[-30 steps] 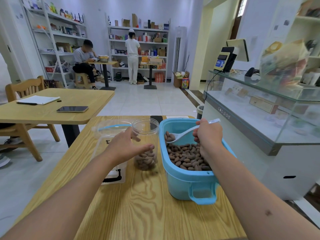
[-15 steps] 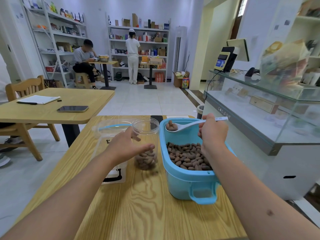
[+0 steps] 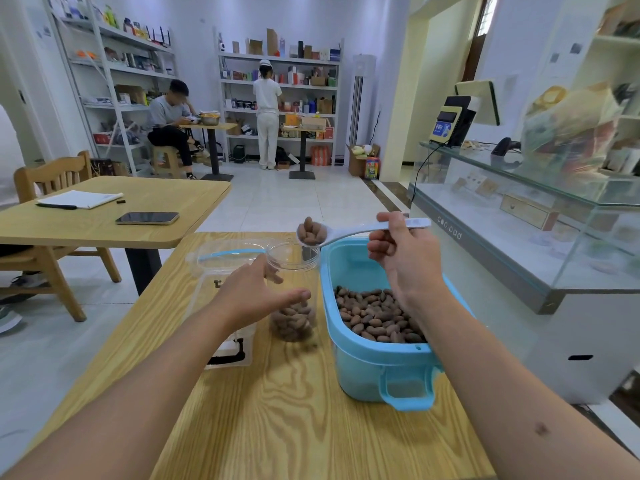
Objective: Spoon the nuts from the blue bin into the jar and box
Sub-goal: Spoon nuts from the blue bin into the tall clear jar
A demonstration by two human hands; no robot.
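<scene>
Spoon [image 3: 346, 233] loaded with nuts [image 3: 312, 232], pinched at the handle by the right hand [image 3: 405, 258], bowl hovering at the jar [image 3: 293, 285] mouth's far right rim. Left hand [image 3: 252, 296] wraps the jar's side, steadying it; jar roughly a third full. Box [image 3: 221, 271] just left of it looks empty. Blue bin [image 3: 377, 362] just right, plenty of nuts left. To do it well: centre the bowl over the mouth, drop lower, tilt slowly so none bounce onto the table [image 3: 294, 427].
</scene>
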